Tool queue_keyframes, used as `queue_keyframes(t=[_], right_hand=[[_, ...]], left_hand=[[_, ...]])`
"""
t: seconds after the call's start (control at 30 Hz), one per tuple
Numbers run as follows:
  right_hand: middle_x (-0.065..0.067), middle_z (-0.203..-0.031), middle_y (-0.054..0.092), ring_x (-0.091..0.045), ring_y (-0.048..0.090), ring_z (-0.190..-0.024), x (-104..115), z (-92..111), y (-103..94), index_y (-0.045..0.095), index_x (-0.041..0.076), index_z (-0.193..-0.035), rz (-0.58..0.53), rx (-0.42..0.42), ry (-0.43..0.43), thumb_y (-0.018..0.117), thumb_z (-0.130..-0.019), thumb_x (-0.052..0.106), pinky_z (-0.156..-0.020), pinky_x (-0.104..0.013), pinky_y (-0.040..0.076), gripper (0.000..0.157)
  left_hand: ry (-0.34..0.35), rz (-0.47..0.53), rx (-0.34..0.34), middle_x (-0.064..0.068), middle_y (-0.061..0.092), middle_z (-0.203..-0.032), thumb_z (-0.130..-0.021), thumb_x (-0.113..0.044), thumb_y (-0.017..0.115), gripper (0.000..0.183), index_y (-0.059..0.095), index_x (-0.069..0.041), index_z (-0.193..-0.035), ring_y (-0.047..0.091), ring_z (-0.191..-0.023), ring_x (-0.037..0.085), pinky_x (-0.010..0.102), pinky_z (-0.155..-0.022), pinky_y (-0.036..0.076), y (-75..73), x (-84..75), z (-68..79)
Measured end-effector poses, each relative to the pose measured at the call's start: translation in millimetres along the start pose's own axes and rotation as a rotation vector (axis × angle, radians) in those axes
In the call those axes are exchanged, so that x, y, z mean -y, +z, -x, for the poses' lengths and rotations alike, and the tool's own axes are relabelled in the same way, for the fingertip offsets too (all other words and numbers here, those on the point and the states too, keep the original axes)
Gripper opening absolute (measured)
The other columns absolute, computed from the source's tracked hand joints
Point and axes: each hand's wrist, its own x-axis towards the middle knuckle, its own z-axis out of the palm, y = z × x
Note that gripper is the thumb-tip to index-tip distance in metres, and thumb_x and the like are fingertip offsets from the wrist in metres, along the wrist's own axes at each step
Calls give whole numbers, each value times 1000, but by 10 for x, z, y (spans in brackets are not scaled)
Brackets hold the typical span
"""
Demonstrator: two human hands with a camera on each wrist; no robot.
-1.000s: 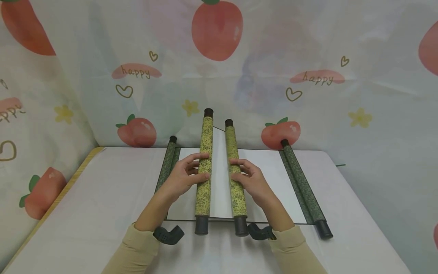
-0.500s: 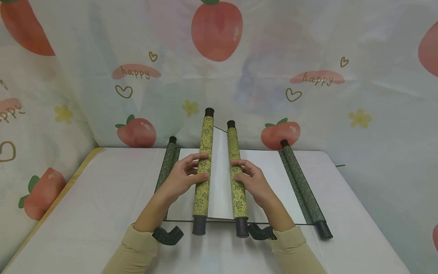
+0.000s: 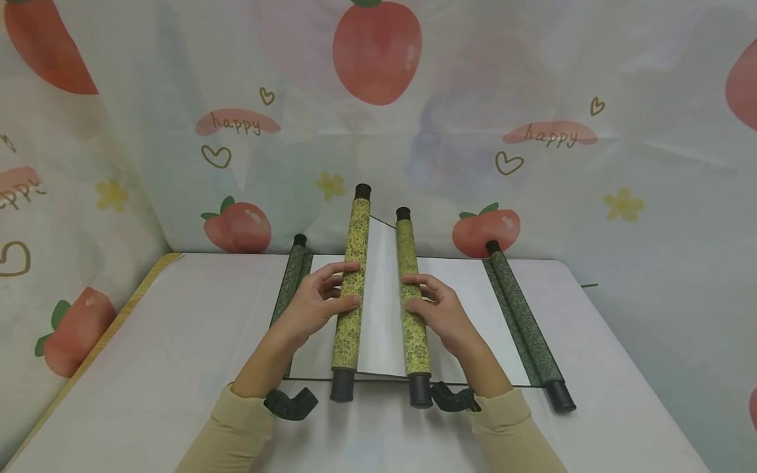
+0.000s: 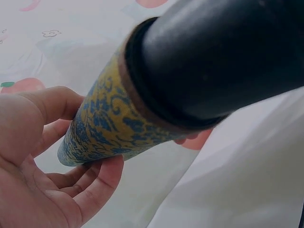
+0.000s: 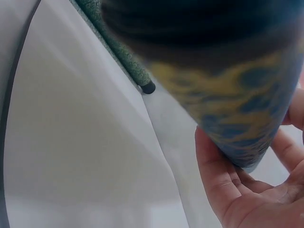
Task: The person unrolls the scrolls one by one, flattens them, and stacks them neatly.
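Note:
A hanging scroll covered in yellow patterned cloth is held partly unrolled, with white paper (image 3: 380, 302) stretched between its two rolls. My left hand (image 3: 316, 295) grips the left roll (image 3: 349, 335) around its middle, thumb on the near side and fingers round it. The right roll (image 3: 416, 345) is in the grip of my right hand (image 3: 440, 312) at about the same height. Both rolls end in black knobs, and the left one's far end stands higher. In the left wrist view, fingers and thumb curl about the yellow cloth (image 4: 102, 118). The right wrist view shows a similar hold on the cloth (image 5: 228, 109).
Below the yellow scroll, a second scroll lies spread on the white-covered table (image 3: 219, 315). Its white sheet (image 3: 473, 309) runs between a green left roll (image 3: 288, 282) and a green right roll (image 3: 526, 318). A fruit-print cloth (image 3: 378, 151) hangs behind the table.
The two yellow rolls have drawn slightly apart, showing a wider strip of white paper. The right roll has shifted a little rightward, and the left roll's near end leftward. The green-rolled scroll stays put.

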Motion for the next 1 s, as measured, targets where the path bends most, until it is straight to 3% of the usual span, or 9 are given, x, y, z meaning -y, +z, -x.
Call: queue_keyframes(t=[0.27, 0.53, 0.73, 1.0], right_hand=[[-12, -146, 46, -25, 53, -116, 5, -15, -36, 57, 15, -137, 3, -7, 14, 63, -95, 9, -75, -33, 49, 43], [-10, -147, 45, -29, 45, -132, 17, -1, -52, 56, 14, -138, 1, -5, 19, 64, -96, 10, -79, -34, 48, 43], [-15, -143, 48, -25, 57, -114, 19, 6, -57, 55, 12, -138, -13, -4, 28, 66, -94, 10, -80, -33, 51, 45], [-15, -145, 47, -23, 59, -112, 7, 5, -79, 56, 12, -138, -11, 8, 6, 69, -93, 11, -81, -33, 52, 48]], left_hand=[[3, -5, 6, 3, 48, -149, -91, -18, 74, 56, 54, -22, -143, 48, -131, 29, 40, -95, 45, -13, 13, -26], [-3, 18, 4, 6, 47, -149, -90, -15, 74, 57, 54, -19, -143, 51, -126, 30, 39, -92, 46, -26, -12, -1], [-1, 4, 1, 5, 47, -150, -91, -15, 73, 56, 53, -20, -143, 49, -128, 31, 40, -94, 45, -40, -5, 10], [5, 3, -6, 5, 47, -149, -91, -15, 73, 56, 54, -20, -143, 49, -127, 30, 40, -93, 44, -49, -17, 16]])
